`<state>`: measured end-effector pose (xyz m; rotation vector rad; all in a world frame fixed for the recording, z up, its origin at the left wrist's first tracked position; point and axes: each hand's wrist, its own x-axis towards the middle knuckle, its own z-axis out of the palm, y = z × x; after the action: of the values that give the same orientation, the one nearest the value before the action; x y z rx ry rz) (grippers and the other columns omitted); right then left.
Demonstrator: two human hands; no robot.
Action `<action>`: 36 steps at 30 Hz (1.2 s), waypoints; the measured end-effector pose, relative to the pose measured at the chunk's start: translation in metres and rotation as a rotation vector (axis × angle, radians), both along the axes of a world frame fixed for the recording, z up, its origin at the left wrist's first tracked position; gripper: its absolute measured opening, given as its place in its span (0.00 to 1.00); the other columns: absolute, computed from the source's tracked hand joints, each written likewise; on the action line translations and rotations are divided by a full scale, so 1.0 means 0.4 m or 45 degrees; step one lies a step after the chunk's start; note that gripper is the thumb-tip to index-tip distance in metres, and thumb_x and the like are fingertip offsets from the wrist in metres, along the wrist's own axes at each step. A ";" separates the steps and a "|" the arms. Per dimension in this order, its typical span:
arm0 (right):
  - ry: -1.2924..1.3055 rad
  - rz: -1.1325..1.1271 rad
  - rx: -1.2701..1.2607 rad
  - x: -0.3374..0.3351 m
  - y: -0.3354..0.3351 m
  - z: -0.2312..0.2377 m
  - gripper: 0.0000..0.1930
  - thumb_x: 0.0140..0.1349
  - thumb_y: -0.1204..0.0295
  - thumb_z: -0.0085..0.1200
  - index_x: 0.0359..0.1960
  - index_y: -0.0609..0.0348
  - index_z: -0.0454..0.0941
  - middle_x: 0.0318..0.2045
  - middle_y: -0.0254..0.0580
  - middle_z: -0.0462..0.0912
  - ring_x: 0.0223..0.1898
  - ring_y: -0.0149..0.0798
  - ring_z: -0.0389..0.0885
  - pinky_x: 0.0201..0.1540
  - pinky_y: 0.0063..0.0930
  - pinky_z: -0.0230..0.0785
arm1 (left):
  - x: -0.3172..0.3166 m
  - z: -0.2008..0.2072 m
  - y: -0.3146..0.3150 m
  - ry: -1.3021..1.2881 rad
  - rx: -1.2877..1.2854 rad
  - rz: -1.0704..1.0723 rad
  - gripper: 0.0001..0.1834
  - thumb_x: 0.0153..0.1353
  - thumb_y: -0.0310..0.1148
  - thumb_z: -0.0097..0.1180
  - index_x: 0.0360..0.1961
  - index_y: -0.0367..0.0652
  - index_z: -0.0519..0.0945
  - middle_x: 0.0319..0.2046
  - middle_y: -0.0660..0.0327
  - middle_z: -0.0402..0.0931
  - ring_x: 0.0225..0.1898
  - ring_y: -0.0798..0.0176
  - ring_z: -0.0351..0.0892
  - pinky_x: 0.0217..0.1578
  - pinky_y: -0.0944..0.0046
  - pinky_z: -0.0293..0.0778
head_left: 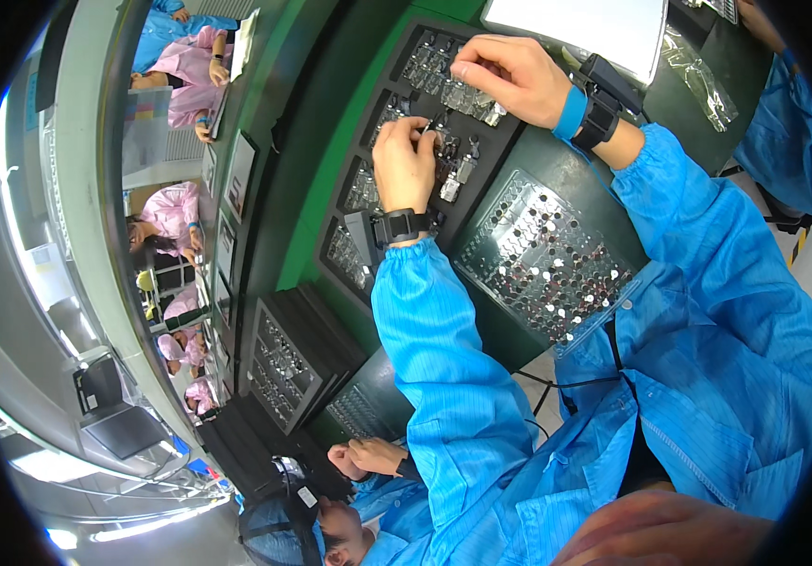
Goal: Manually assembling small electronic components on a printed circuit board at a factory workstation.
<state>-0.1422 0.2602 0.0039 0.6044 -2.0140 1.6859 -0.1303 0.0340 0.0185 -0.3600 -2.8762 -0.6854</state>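
Note:
A black foam tray (493, 141) with several compartments lies before me on the green bench, filled with small silvery and dark parts. My left hand (404, 168) is over its middle, thumb and fingertips pinched together at a small dark piece too fine to name. Over the far right part of the tray my right hand (514, 80) is closed, its fingertips drawn together just above clear and silvery parts (467, 97); whatever it may hold is hidden. Nearer to me sits a clear plastic tray (495, 222) scattered with small round black and silvery parts with thin reddish wires.
A white panel (580, 28) and a clear plastic bag (698, 75) lie at the far right. Stacked black trays (297, 354) stand at the left. A co-worker's hands (368, 457) are beside them. Another blue sleeve (793, 132) shows at right. A cable (566, 384) hangs near my left arm.

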 end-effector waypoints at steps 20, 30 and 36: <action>0.474 0.848 0.877 0.174 -0.108 -0.010 0.09 0.64 0.69 0.58 0.46 0.49 0.83 0.37 0.32 0.81 0.35 0.41 0.83 0.36 0.37 0.76 | 0.218 -0.047 -0.104 0.508 1.222 0.558 0.10 0.66 0.24 0.63 0.46 0.33 0.79 0.35 0.57 0.85 0.28 0.73 0.79 0.30 0.73 0.74; 0.298 1.139 1.145 0.205 -0.123 -0.035 0.07 0.61 0.65 0.59 0.39 0.46 0.84 0.40 0.29 0.80 0.38 0.42 0.84 0.38 0.41 0.76 | 0.217 -0.045 -0.103 0.502 1.167 0.514 0.12 0.65 0.23 0.64 0.48 0.33 0.81 0.35 0.59 0.84 0.29 0.73 0.79 0.30 0.73 0.75; 0.321 1.163 1.062 0.214 -0.128 -0.035 0.06 0.61 0.64 0.58 0.37 0.46 0.83 0.41 0.31 0.78 0.36 0.42 0.83 0.37 0.42 0.76 | 0.218 -0.040 -0.094 0.493 1.190 0.516 0.12 0.64 0.22 0.64 0.49 0.36 0.80 0.36 0.59 0.83 0.31 0.72 0.80 0.30 0.73 0.75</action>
<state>-0.0567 0.2090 -0.0103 2.1417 -2.3424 0.9179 -0.0430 -0.0038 0.0023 0.1985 -1.8943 -1.5222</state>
